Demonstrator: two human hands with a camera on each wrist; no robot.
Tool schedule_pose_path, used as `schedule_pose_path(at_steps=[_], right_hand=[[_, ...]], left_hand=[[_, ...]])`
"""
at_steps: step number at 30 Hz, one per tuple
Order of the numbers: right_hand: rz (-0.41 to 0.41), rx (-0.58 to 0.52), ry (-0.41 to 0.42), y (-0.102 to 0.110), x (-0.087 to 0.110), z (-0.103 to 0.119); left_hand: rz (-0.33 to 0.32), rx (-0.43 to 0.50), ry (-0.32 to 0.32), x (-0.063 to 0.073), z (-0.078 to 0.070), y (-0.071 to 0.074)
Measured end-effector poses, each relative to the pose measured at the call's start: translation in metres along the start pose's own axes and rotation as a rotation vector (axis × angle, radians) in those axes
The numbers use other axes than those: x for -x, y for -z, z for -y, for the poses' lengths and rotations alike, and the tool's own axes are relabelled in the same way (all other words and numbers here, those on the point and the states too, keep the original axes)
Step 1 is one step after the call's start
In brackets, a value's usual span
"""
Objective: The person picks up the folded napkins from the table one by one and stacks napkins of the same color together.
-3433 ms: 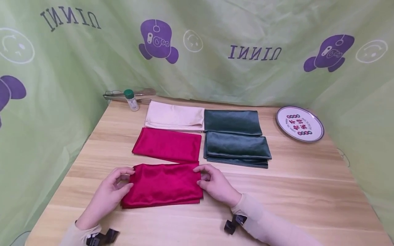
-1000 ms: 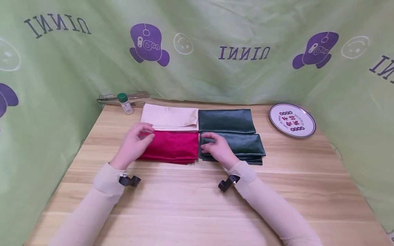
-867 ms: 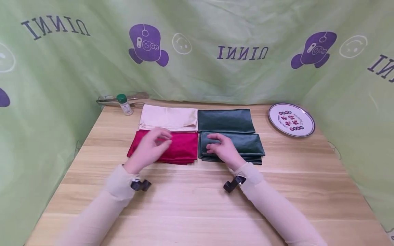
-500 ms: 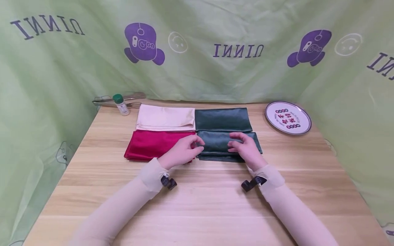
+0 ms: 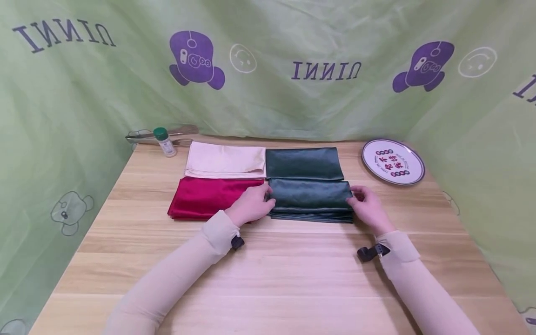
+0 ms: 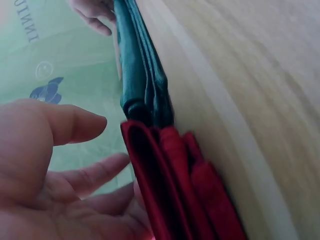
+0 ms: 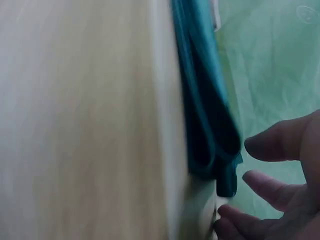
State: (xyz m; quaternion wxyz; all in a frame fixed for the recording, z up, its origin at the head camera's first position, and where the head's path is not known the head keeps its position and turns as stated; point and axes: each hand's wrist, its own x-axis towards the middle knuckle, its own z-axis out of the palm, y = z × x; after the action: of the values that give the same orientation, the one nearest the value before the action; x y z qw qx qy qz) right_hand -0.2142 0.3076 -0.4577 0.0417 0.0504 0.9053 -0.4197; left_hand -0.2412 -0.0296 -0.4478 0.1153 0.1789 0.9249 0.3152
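Observation:
Four-part layout: a folded dark green satin cloth (image 5: 310, 194) lies front right in the head view. My left hand (image 5: 250, 204) is at its left edge, over the right end of the folded red cloth (image 5: 205, 195). In the left wrist view, the left thumb (image 6: 80, 125) and fingers stand apart beside the red and green folds. My right hand (image 5: 371, 211) reaches the green cloth's right edge with fingertips touching or very near it. The right wrist view has the right thumb (image 7: 272, 142) and fingers spread, with no cloth pinched between them.
Behind lie a folded pale pink cloth (image 5: 226, 160) and another dark green cloth (image 5: 303, 164). A patterned plate (image 5: 393, 162) sits back right. Back left are a green-capped shaker (image 5: 165, 142) and metal utensils (image 5: 142, 137). A green curtain (image 5: 268, 107) borders the wooden table (image 5: 268, 279).
The nearer red cloth was laid onto the other red one. Both hands then left it: my left hand moved right to the front green cloth's left edge, my right hand to its right edge.

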Motion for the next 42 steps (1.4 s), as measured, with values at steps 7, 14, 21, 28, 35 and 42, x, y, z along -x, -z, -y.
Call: schedule_pose_path(at_steps=[7,14,21,28,35,42], right_hand=[[0.069,0.331,0.088,-0.006,0.004,-0.002],[0.159,0.187,0.122,-0.008,0.005,0.005],[0.012,-0.133,0.084,-0.01,0.007,0.009],[-0.07,-0.303,0.046,-0.01,0.006,0.006],[-0.099,-0.403,0.037,-0.009,0.004,0.005],[-0.103,-0.475,0.045,-0.002,0.001,0.018]], left_hand=[[0.05,-0.094,0.056,0.002,-0.008,-0.007],[0.061,0.065,0.035,-0.001,-0.005,-0.006],[-0.007,0.188,-0.084,0.004,-0.008,-0.011],[-0.108,0.287,-0.157,0.002,-0.008,-0.019],[-0.126,0.325,-0.157,-0.005,-0.005,-0.023],[-0.162,0.426,-0.168,-0.008,-0.008,-0.012]])
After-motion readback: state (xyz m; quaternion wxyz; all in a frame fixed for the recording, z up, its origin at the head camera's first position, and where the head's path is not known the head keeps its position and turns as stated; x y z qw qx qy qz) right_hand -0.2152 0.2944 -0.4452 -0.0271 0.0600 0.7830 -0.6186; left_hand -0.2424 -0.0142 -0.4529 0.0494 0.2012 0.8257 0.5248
